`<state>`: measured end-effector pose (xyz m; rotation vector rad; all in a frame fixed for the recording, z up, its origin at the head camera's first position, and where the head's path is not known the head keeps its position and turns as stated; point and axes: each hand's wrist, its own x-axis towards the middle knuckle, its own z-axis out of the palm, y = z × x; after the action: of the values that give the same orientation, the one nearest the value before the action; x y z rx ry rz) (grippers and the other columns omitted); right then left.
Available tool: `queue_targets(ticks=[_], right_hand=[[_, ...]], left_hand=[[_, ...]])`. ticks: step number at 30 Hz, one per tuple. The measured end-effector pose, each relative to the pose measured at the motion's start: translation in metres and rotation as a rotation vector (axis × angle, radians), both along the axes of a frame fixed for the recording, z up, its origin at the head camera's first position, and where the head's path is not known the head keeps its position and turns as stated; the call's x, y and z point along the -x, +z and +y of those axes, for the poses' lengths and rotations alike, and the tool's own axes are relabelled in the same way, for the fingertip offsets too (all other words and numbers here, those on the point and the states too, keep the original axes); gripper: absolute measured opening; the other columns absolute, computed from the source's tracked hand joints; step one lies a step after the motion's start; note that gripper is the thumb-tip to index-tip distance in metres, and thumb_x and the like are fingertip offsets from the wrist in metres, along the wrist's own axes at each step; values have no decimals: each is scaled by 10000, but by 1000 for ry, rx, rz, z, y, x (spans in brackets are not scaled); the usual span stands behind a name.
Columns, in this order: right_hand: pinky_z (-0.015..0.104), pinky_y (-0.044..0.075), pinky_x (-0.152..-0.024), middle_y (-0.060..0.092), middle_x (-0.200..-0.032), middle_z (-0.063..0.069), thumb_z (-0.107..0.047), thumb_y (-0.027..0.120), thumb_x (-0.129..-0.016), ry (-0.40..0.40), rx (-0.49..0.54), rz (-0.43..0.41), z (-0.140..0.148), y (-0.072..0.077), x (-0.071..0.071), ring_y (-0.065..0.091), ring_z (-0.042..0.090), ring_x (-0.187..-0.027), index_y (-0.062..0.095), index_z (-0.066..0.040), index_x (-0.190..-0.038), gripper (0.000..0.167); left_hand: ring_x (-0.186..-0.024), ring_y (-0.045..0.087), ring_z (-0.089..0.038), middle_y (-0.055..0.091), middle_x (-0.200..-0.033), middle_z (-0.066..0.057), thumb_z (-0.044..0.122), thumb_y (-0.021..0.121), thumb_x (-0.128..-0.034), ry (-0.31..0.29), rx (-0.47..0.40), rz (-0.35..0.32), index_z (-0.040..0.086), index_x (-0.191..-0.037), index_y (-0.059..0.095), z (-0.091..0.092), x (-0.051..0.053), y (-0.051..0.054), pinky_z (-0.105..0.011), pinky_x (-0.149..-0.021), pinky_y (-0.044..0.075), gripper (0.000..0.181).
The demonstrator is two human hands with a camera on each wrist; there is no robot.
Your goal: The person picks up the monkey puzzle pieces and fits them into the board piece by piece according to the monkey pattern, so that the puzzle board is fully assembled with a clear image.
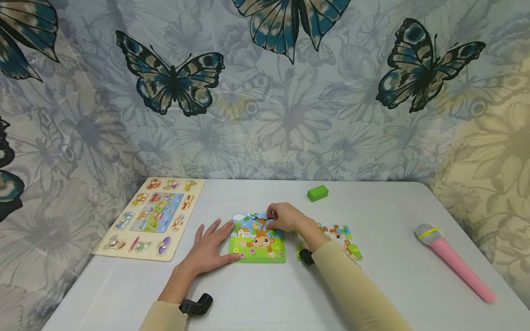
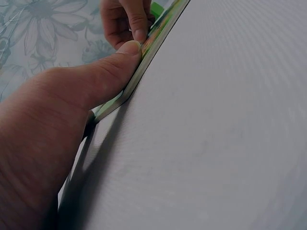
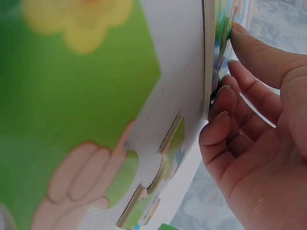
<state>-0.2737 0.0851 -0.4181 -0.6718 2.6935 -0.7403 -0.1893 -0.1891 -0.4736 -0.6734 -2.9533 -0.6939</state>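
A square monkey jigsaw puzzle (image 1: 258,253) with a green border lies on the table in the head view. My left hand (image 1: 210,248) rests at its left side, fingers spread, with the thumb on the lower left edge; that thumb also presses the board in the left wrist view. At the puzzle's upper right, my right hand (image 1: 286,217) pinches a small jigsaw piece (image 3: 224,37) between thumb and fingers. The piece tilts slightly off the board in the right wrist view; its picture is mostly hidden. Loose jigsaw pieces (image 1: 354,250) lie right of the puzzle, partly behind my right forearm.
A wooden picture board (image 1: 124,232) with vehicles and toys lies at the left. Behind the puzzles sits a green block (image 1: 318,193). A pink microphone (image 1: 461,269) lies at the right. The patterned wall (image 1: 290,156) rises behind the table's far edge.
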Motion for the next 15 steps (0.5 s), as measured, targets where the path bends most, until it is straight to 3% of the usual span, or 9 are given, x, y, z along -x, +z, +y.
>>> queue_targets(ticks=[8, 15], right_hand=[[316, 440, -714, 575, -839, 10, -183, 793, -896, 21, 63, -32, 10, 3, 1, 504, 166, -756, 678, -92, -1054, 215], [310, 456, -643, 597, -860, 8, -181, 747, -935, 22, 152, -51, 28, 14, 1, 531, 164, -701, 674, -55, -1131, 245]], left_hand=[[-1508, 198, -334, 375, -1599, -4, 680, 660, -834, 4, -1, -18, 139, -1566, 406, 2, 0, 3, -659, -1145, 8, 945], [-1504, 208, -337, 385, -1595, -6, 686, 663, -829, 6, -10, -6, 133, -1559, 418, 1, 0, 1, -668, -1140, 21, 948]])
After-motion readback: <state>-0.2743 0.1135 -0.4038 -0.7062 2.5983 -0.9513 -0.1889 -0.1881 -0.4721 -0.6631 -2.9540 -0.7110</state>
